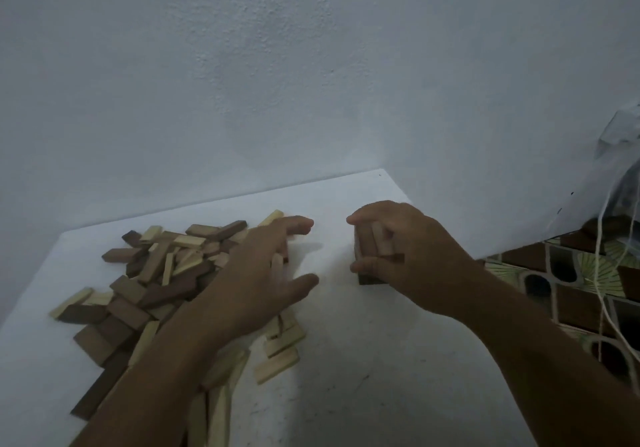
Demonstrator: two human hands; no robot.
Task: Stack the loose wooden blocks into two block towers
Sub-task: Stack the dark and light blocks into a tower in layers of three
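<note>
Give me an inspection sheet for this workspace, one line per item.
Surface: white table, set against a wall.
Job's things: loose pile of wooden blocks on the left; small stack started on the right.
Clutter: nothing seen.
Hands: left hand spread over the pile; right hand grips the stack.
Cables: thin cords hang at the right.
Surroundings: pale wall; patterned floor tiles.

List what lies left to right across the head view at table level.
block pile → left hand → bare table → small stack in the right hand → patterned floor
</note>
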